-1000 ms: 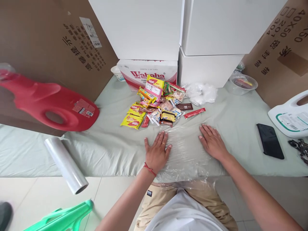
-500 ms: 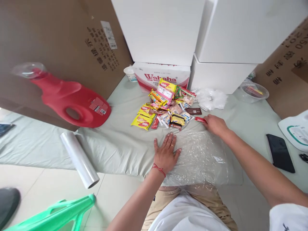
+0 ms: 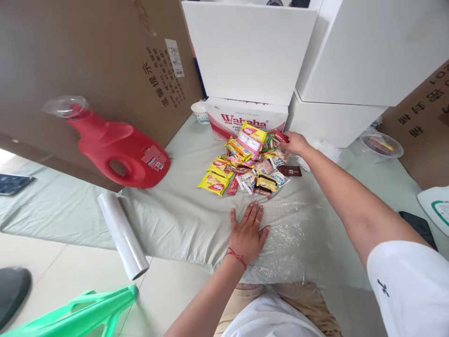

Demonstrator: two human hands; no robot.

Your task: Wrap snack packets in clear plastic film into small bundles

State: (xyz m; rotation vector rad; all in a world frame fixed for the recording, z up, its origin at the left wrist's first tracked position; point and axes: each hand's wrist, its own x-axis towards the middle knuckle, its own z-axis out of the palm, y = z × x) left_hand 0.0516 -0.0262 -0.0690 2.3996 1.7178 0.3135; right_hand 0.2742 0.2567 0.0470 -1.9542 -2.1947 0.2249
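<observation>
while the left hand (image 3: pixel 248 231) lay flat near the front edge of the table, its fingers were spread wide and it held nothing. it was at the left side of a thin sheet of clear plastic film (image 3: pixel 293 238), which was wrinkly and shiny on the pale green cloth (image 3: pixel 178 220). a red string bracelet (image 3: pixel 236 258) went around that wrist.

the right hand (image 3: pixel 296 143) reached far over to the back right of the snack pile (image 3: pixel 263 167). its fingertips were at a red snack wrapper (image 3: pixel 279 135), but i couldn't tell if they pinched it or just touched it.

the pile sat in front of a red and white wahaha box (image 3: pixel 247 112), past the fingers of the left hand. two yellow nabati packets (image 3: pixel 213 183) lay at its left side, and a dark brown snack bar (image 3: pixel 293 171) stuck out on the right. some crinkly clear bags (image 3: pixel 326 149) were partly hidden behind the right arm.

over on the left, a big red jug (image 3: pixel 131 138) leaned by a brown cardboard box (image 3: pixel 115 61). a roll of plastic wrap (image 3: pixel 122 236) lay near it, with one end poking past the table edge.
</observation>
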